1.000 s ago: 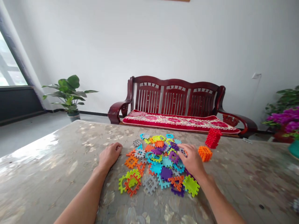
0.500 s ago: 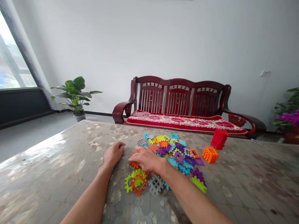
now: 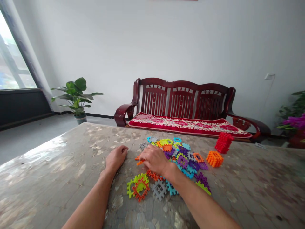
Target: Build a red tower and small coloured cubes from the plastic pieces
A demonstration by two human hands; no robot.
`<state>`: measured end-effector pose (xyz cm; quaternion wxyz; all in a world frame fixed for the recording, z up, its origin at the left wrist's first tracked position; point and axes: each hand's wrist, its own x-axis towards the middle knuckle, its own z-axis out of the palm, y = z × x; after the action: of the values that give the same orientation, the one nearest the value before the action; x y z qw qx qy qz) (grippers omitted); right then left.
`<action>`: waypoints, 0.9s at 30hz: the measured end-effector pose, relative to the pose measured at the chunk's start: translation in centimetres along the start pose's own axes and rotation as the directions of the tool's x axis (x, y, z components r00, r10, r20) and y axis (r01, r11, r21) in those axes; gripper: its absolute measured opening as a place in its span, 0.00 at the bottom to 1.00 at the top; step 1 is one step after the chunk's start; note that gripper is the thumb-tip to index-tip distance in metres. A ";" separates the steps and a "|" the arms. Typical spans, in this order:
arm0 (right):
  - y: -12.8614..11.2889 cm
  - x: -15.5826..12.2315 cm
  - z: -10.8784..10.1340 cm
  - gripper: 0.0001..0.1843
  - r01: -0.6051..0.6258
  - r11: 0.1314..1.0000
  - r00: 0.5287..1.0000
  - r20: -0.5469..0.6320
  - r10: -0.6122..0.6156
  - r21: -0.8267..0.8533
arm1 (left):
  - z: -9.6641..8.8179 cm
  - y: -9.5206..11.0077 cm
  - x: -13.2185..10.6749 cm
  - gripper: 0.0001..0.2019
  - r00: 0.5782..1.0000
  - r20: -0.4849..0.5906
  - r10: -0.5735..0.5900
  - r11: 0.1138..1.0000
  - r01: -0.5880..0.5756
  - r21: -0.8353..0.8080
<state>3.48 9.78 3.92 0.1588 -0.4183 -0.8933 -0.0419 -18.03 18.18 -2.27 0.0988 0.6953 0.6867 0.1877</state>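
A heap of flat, notched plastic tiles (image 3: 181, 157) in orange, purple, teal, green and grey lies on the marbled table (image 3: 59, 178). My right hand (image 3: 154, 159) reaches across the heap's left side, fingers curled and pinching an orange tile (image 3: 139, 162) lifted slightly off the table. My left hand (image 3: 116, 158) rests on the table just left of the heap, fingers loosely curled under, holding nothing visible. An orange cube (image 3: 214, 158) built of tiles and a taller red block (image 3: 224, 142) stand to the right of the heap.
A dark red wooden bench (image 3: 186, 109) with a red floral cushion stands behind the table. A potted green plant (image 3: 76, 95) is on the floor at left, purple flowers (image 3: 296, 122) at the far right. A window is at the left edge.
My right hand crossed from the heap's right side to its left and has pinched up an orange tile. The left hand stayed put. The camera shifted slightly left.
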 end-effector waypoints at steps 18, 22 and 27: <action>11.7 -16.8 0.9 0.29 -0.541 0.339 0.480 -0.048 0.876 0.770 | 0.1 -0.3 0.3 0.18 0.999 0.044 0.021 0.999 -0.023 0.042; 10.9 -16.1 1.0 0.33 -0.575 0.353 0.523 -0.001 0.853 0.738 | -0.1 -0.3 0.2 0.18 0.999 0.042 0.019 0.999 -0.021 0.040; 10.8 -15.5 1.2 0.33 -0.610 0.420 0.565 -0.003 0.825 0.672 | -0.2 -0.1 0.3 0.18 0.999 0.037 0.035 0.999 -0.036 0.041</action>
<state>20.69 5.64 -2.79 0.4334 -0.6759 -0.5423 0.2476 -18.25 18.42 -2.13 0.0933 0.7125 0.6761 0.1626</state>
